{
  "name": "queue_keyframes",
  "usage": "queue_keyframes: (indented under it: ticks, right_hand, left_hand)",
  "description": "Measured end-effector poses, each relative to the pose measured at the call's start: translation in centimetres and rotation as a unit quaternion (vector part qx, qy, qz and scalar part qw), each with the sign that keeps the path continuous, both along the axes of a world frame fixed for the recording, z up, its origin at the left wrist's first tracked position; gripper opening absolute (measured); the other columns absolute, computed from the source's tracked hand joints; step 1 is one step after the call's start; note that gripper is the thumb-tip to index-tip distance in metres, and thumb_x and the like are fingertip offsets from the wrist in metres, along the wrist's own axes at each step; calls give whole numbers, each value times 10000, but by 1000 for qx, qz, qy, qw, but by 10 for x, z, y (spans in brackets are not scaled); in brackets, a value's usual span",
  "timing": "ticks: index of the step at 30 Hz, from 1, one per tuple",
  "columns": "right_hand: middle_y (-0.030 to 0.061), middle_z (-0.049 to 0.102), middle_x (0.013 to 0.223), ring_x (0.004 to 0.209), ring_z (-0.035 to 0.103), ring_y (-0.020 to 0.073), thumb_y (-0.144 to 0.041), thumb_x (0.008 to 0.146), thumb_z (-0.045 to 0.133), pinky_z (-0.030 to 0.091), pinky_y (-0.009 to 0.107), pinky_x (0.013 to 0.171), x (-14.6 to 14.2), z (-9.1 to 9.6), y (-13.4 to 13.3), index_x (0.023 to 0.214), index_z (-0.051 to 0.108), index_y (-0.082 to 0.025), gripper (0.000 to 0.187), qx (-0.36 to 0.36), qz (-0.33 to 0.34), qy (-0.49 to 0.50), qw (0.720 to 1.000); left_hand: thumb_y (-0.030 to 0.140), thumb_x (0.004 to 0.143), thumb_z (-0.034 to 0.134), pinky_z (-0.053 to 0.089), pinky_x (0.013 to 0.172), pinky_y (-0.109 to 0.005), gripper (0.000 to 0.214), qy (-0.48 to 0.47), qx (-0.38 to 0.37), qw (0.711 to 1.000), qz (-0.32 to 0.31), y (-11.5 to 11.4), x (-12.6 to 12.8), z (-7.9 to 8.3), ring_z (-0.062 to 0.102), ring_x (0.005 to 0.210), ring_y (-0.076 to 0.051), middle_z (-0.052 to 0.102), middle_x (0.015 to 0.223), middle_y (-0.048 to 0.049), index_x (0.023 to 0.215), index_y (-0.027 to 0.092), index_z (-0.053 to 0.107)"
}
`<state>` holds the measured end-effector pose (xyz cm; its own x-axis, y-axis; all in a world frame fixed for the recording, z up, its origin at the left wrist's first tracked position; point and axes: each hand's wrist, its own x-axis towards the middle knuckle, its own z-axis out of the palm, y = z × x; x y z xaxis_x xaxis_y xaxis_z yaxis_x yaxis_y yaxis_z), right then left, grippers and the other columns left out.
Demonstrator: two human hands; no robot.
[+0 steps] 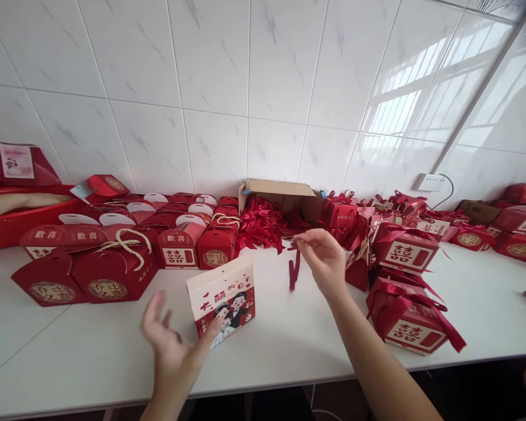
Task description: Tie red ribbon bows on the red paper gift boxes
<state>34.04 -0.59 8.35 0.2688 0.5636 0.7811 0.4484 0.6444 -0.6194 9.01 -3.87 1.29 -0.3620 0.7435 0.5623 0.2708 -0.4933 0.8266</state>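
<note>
A small red-and-cream gift box (241,313) with a cartoon bride and groom stands upright on the white table. Beside its left side is my left hand (175,339), fingers spread, the thumb over the box's lower front edge; whether it touches cannot be told. To the right and higher up, my right hand (322,254) pinches a dark red ribbon (294,275), which dangles above the tabletop. Behind that hand lies a heap of red ribbons (260,225) in front of an open cardboard box (280,188).
Rows of red gift boxes (177,248) fill the left, some with rope handles. On the right, ribbon-tied boxes (409,316) are stacked near the table (267,374) edge. Another person's arm (21,203) reaches over a red tub (9,234). A power strip (430,182) hangs on the wall.
</note>
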Motion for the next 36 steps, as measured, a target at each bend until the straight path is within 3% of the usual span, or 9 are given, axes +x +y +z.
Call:
queue_keyframes:
  ticks: [3, 5, 8, 14, 21, 24, 30, 32, 36]
  right_hand:
    - [30, 632, 838, 833, 653, 198, -123, 838, 604, 541, 351, 690, -22, 2, -61, 843, 624, -243, 122, 29, 177, 32, 983]
    - [31, 630, 837, 832, 650, 206, -52, 817, 601, 547, 380, 704, -35, -1, -91, 878, 658, -276, 239, 33, 217, 17, 975]
    - [40, 632, 869, 833, 647, 218, -3, 780, 608, 553, 405, 720, -51, -6, -115, 985, 681, -331, 393, 28, 243, -25, 969]
    - [40, 622, 891, 819, 642, 212, 33, 750, 604, 551, 393, 716, -68, -22, -130, 1072, 675, -376, 526, 4, 281, -23, 959]
    - [41, 625, 881, 855, 622, 200, -44, 802, 640, 546, 360, 730, -81, -47, -145, 959, 699, -343, 342, -81, 291, 130, 944]
    - [36, 631, 858, 812, 628, 180, -85, 834, 627, 549, 339, 721, -83, -55, -149, 909, 709, -320, 260, -105, 298, 184, 931]
    - [17, 634, 792, 645, 616, 111, -95, 787, 694, 515, 227, 575, -83, -60, -154, 855, 746, -287, 210, -154, 396, 251, 870]
    - [13, 643, 775, 648, 641, 112, -88, 768, 713, 527, 230, 601, -83, -61, -155, 836, 756, -281, 209, -167, 427, 269, 847]
    - [16, 658, 740, 585, 662, 122, -107, 738, 747, 534, 223, 532, -86, -67, -158, 786, 759, -248, 149, -201, 483, 305, 796]
  left_hand:
    - [167, 638, 765, 299, 1096, -521, 476, 50, 157, 983, 81, -36, 6, 17, 442, 1246, -299, 461, 1253, -99, 1019, 235, 487]
    - [104, 686, 697, 425, 970, -482, 320, 85, 183, 979, -4, -60, 16, 31, 546, 1059, -268, 538, 1076, -68, 921, 238, 526]
    - [88, 742, 635, 472, 872, -428, 256, 141, 183, 967, -110, -82, 33, 43, 539, 1009, -264, 567, 988, -66, 936, 248, 588]
    - [58, 815, 535, 472, 833, -368, 219, 131, 150, 966, -166, -89, 41, 37, 558, 925, -216, 595, 889, -44, 932, 242, 559]
    - [72, 815, 574, 494, 804, -342, 226, 80, 94, 977, -173, -97, 40, 21, 571, 925, -210, 577, 929, -49, 960, 245, 559]
    - [116, 851, 559, 501, 795, -320, 223, 40, 55, 967, -247, -98, 38, 18, 584, 925, -200, 582, 941, -52, 1028, 251, 567]
    - [235, 876, 597, 477, 669, -266, 64, -30, -67, 884, -461, -91, 19, 22, 583, 734, -151, 569, 779, -23, 858, 245, 657]
    - [282, 863, 621, 464, 646, -265, 74, -35, -89, 866, -491, -89, 14, 23, 570, 708, -150, 558, 752, -26, 839, 241, 679]
    - [351, 856, 621, 445, 627, -267, 161, 4, -107, 865, -490, -91, 8, 21, 550, 724, -161, 522, 773, -40, 785, 225, 691]
